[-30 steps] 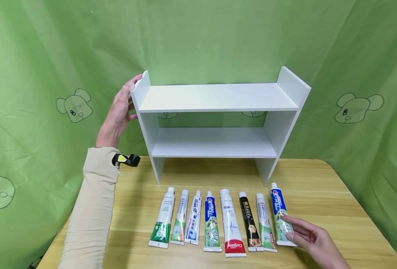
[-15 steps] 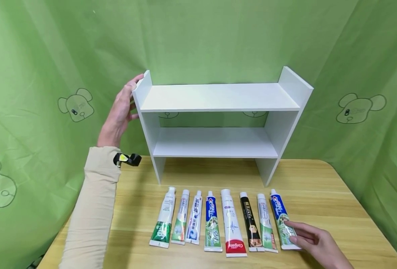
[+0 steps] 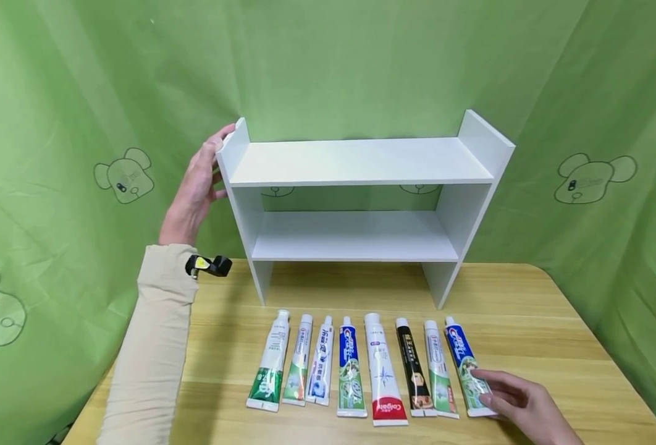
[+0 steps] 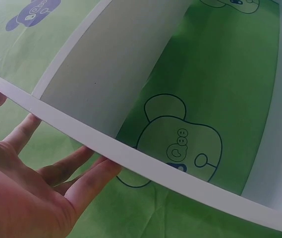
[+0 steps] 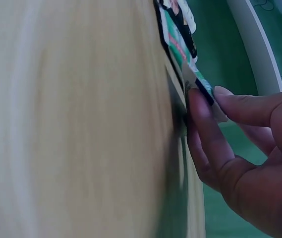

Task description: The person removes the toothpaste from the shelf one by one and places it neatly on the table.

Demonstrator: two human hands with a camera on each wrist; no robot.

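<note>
Right hand (image 3: 519, 402) seemingly pinches blue toothpaste tube (image 3: 466, 366); open left hand (image 3: 197, 182) steadies shelf (image 3: 361, 162).

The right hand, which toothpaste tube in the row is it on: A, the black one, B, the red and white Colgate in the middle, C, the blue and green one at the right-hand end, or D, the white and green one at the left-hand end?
C: the right hand pinches the lower end of the blue and green tube, the last one on the right of the row.
</note>
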